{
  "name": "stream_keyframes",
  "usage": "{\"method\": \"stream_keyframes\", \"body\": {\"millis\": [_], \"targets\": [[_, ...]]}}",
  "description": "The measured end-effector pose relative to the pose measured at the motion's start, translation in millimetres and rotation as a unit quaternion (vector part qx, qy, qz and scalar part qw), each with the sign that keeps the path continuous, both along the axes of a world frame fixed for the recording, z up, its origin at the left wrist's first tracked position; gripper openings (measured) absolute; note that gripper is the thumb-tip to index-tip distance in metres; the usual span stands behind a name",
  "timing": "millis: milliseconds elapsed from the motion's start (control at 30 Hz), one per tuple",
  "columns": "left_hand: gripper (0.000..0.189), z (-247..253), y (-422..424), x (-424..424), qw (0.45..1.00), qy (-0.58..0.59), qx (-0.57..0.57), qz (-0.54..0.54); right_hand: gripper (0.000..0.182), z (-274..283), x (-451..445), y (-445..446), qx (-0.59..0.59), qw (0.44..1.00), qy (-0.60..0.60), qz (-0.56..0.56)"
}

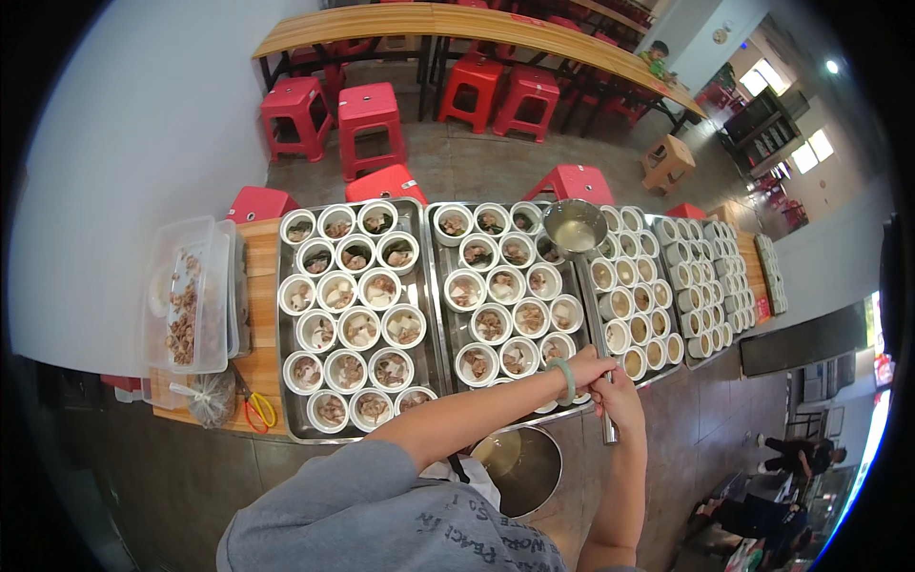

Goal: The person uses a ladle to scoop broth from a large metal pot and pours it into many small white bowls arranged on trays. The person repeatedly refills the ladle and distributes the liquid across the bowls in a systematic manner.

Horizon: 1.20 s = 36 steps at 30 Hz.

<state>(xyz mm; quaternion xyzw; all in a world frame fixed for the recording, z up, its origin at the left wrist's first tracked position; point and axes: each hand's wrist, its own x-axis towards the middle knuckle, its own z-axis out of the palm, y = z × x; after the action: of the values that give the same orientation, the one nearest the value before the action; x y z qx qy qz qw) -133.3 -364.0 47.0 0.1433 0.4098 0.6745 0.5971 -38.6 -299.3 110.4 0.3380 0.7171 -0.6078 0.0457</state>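
Both my hands grip the long handle of a metal ladle (575,236). My left hand (592,366), with a jade-green bangle at the wrist, sits higher on the handle; my right hand (619,402) is just below it. Pale, cloudy liquid lies in the ladle's bowl, which hovers over cups near the far right corner of the middle metal tray (442,357). White cups (532,317) there contain meat pieces, some with white chunks or dark green leaves. Below the table edge, close to my body, a large metal pot (529,475) holds similar liquid.
Left stands another cup-filled tray (286,400). More trays (668,365) extend rightward, many cups with liquid. At left are a plastic tub (204,300) of meat, a tied plastic bag (213,400) and scissors (259,411). Red stools (572,182) stand beyond the table; people (758,518) are at lower right.
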Motion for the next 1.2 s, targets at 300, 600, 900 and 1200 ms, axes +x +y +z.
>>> {"method": "stream_keyframes", "body": {"millis": [300, 600, 900, 1200], "targets": [[0.028, -9.8, 4.4, 0.6, 0.999, -0.027, 0.036, -0.006, 0.017, 2.1, -1.3, -0.3, -0.009, 1.000, -0.002, -0.019], [0.031, -7.8, 2.7, -4.8, 1.000, -0.021, 0.006, -0.015, 0.007, 1.7, -4.9, -0.3, 0.019, 1.000, 0.000, -0.003], [0.031, -11.1, 5.0, -5.6, 0.999, -0.028, 0.025, -0.024, 0.011, 8.1, -7.8, -5.1, 0.020, 1.000, 0.003, -0.012], [0.028, -14.8, 4.7, -8.2, 0.997, -0.045, 0.048, -0.029, 0.013, 8.5, -9.6, -6.5, 0.038, 0.999, -0.007, -0.005]]}}
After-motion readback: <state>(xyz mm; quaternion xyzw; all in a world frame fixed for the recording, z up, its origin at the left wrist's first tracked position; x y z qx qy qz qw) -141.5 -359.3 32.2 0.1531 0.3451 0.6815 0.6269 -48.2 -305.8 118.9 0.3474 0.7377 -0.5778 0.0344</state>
